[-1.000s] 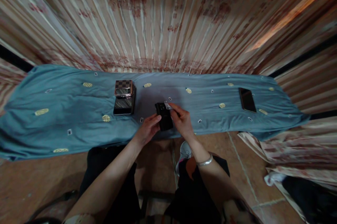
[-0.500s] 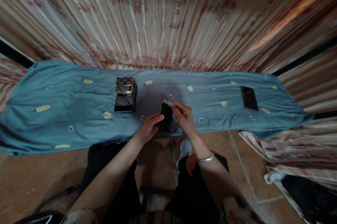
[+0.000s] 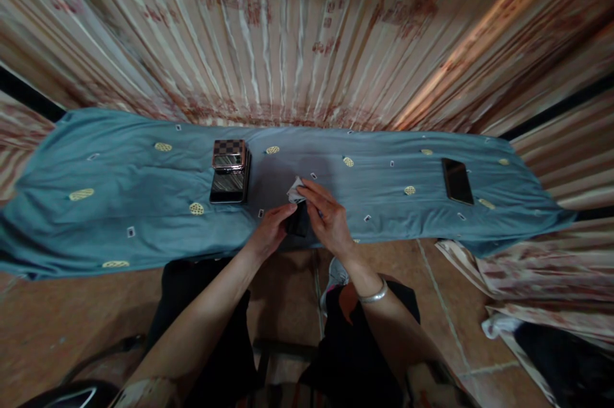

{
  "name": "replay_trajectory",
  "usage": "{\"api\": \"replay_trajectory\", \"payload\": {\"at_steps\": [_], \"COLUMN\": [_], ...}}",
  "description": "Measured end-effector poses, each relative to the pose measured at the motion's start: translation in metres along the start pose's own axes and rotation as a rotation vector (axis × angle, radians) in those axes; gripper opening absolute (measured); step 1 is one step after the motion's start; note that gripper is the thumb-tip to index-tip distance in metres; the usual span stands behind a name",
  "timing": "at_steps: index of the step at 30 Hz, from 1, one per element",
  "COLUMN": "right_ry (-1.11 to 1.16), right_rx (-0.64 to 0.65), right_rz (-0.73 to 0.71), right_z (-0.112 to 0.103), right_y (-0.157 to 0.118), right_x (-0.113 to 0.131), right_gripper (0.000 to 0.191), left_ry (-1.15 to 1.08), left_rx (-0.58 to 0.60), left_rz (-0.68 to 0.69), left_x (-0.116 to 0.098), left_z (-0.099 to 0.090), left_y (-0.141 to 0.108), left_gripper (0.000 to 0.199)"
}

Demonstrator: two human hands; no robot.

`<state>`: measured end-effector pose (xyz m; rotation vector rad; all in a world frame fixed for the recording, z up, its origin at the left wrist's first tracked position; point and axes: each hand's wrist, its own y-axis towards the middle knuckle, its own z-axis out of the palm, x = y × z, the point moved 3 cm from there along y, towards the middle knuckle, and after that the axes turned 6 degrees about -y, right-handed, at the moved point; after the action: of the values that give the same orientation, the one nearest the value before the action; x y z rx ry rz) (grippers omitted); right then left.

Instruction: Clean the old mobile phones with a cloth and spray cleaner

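Observation:
My left hand (image 3: 267, 229) is closed around the left side of a black phone (image 3: 298, 221), held over the front part of the cloth-covered table. In my right hand (image 3: 329, 216) is a crumpled, pale wiping cloth (image 3: 296, 189), pinched between the fingers. The cloth lies at the phone's far end, close to my left thumb. My right fingers cover part of the phone's right edge, and my hands hide much of its outline.
Left of my hands, a checkered, shiny-edged item (image 3: 229, 147) rests on a dark glossy phone (image 3: 227, 189). Another dark phone (image 3: 457, 181) lies at the right. A teal patterned sheet (image 3: 144, 190) covers the table; a pleated curtain (image 3: 288, 43) hangs behind.
My right hand has moved slightly left with the cloth, which now bunches over the phone's far end. Less of the phone shows, and it looks tipped differently.

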<state>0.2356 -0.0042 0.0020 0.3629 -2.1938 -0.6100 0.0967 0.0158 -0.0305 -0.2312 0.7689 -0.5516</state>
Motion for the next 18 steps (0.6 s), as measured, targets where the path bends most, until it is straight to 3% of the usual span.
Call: {"api": "replay_trajectory", "payload": {"at_steps": [10,18], "right_ry": [0.007,0.037], "right_rx": [0.086,0.117], "right_rz": [-0.066,-0.117], "right_z": [0.006,0.004], "right_y": [-0.002,-0.004], "right_x": [0.016,0.024], "right_gripper": [0.045,0.037], "left_ry": [-0.139,-0.169], "left_rx": [-0.157,-0.144], "left_rz": [-0.005,-0.043], "left_x": [-0.012,-0.021], "left_z": [-0.007,0.001], "left_y": [0.007,0.004], "left_gripper": [0.003,0.016]}}
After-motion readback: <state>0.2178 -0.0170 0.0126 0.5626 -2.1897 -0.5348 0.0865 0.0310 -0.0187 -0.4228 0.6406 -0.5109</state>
